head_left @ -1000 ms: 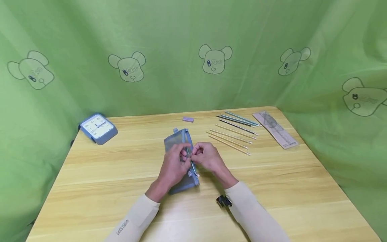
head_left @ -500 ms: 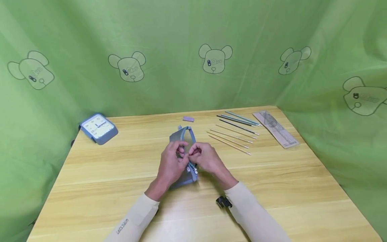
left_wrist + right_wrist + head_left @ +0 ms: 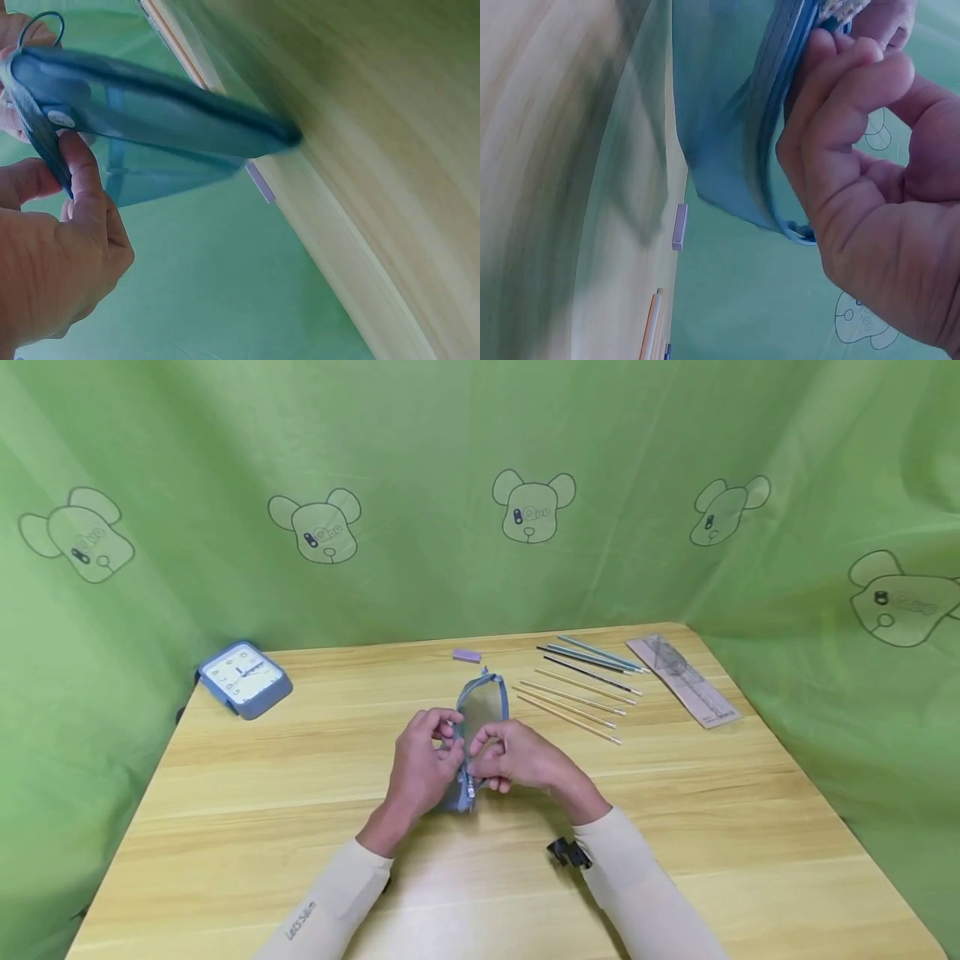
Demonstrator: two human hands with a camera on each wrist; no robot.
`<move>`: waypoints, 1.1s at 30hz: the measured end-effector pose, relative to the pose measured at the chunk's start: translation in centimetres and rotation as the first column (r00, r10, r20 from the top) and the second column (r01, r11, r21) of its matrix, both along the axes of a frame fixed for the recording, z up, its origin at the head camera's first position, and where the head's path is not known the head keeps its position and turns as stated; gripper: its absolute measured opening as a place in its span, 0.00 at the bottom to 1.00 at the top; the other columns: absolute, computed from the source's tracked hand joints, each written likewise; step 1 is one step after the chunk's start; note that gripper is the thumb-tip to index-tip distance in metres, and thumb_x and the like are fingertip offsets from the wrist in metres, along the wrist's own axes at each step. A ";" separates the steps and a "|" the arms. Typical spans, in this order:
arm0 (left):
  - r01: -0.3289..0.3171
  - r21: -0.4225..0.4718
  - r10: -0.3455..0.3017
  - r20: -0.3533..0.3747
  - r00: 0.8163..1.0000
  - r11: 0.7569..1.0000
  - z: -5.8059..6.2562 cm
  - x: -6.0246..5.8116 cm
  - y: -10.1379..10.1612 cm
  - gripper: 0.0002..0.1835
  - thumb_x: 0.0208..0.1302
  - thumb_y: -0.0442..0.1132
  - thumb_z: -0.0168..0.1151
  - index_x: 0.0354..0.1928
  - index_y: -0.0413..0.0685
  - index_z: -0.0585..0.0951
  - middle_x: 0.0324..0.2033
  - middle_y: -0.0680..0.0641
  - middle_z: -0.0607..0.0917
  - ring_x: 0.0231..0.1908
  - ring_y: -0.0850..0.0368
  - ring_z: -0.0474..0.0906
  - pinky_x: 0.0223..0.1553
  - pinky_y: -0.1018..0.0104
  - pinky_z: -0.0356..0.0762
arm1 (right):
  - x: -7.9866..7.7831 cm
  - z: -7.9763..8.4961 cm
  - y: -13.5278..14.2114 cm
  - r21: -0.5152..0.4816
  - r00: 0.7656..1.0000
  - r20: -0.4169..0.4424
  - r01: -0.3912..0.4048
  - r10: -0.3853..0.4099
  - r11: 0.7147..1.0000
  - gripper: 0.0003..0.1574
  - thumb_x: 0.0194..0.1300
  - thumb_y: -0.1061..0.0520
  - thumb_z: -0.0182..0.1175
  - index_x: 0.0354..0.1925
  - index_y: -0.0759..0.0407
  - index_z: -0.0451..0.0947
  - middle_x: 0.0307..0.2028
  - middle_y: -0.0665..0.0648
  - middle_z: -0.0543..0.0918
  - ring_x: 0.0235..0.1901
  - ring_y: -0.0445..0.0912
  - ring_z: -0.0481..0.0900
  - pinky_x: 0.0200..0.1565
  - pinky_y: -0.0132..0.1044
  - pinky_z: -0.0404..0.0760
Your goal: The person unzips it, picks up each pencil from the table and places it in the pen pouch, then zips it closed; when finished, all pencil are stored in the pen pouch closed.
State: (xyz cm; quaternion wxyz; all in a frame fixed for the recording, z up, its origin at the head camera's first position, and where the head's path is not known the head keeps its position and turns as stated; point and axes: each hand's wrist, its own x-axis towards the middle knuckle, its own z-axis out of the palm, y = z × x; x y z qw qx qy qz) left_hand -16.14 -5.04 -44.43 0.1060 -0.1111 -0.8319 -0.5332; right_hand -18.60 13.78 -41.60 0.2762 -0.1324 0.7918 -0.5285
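A blue mesh pencil case (image 3: 487, 706) with a zipper is held over the table between both hands, its mouth gaping. My left hand (image 3: 422, 760) pinches the zipper edge between thumb and forefinger, plain in the left wrist view, where a white button-like tab (image 3: 60, 118) shows on the case. My right hand (image 3: 517, 756) curls its fingers at the opposite edge of the mouth, near the end with a pale beaded charm (image 3: 471, 787). In the right wrist view its fingertips lie right along the zipper band (image 3: 769, 112). Part of the case is hidden behind the fingers.
Several natural-wood pencils (image 3: 566, 714) and several dark and teal pencils (image 3: 592, 656) lie to the right on the wooden table. Beyond them is a packaged ruler set (image 3: 684, 681). A purple eraser (image 3: 467, 656) lies at the back, a blue clock (image 3: 246, 679) at the back left.
The pencil case has turned upright and its mouth has spread wider. My right hand has shifted slightly right and nearer the body; the left hand has moved slightly left.
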 end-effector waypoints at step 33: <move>0.003 -0.002 -0.003 0.054 0.999 1.000 0.3 -0.2 -0.4 0.13 0.64 0.25 0.69 0.50 0.39 0.87 0.41 0.42 0.83 0.45 0.48 0.84 0.40 0.74 0.89 | -0.1 -0.6 0.7 0.131 0.969 -0.187 -0.137 0.160 0.982 0.19 0.73 0.57 0.69 0.58 0.62 0.84 0.38 0.61 0.89 0.31 0.46 0.83 0.32 0.32 0.82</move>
